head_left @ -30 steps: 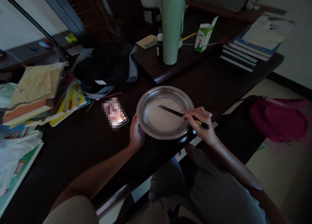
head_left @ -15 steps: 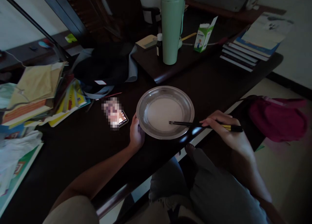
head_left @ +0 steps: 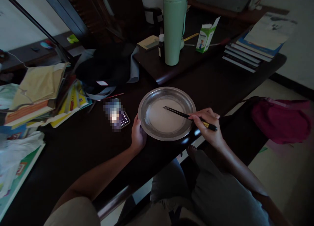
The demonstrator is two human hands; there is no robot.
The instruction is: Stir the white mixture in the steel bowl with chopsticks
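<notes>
A round metal basin [head_left: 144, 126] rests on the dark table, with a pale, milky liquid [head_left: 166, 119] in it. My left hand [head_left: 138, 134] grips its near left rim; the fingers underneath are hidden. In my right hand [head_left: 206, 124], over the basin's right edge, is a pair of black chopsticks [head_left: 178, 113] with gold bands near the upper ends. Their tips reach over the middle of the liquid, close together; whether they dip into it I cannot tell. Left of the basin lies a phone [head_left: 124, 120] with its screen lit and partly blurred out.
A tall green tumbler [head_left: 173, 32], a small dark bottle [head_left: 161, 47] and a green-white box [head_left: 206, 37] stand behind the basin. Books [head_left: 260, 44] are stacked back right. A dark bag [head_left: 105, 68] and piled papers [head_left: 39, 88] occupy the left. A magenta bag [head_left: 281, 121] sits at right.
My right hand has moved left, over the basin's rim, and the chopstick tips have shifted left and farther from me. My left hand still holds the basin. The phone's picture has changed.
</notes>
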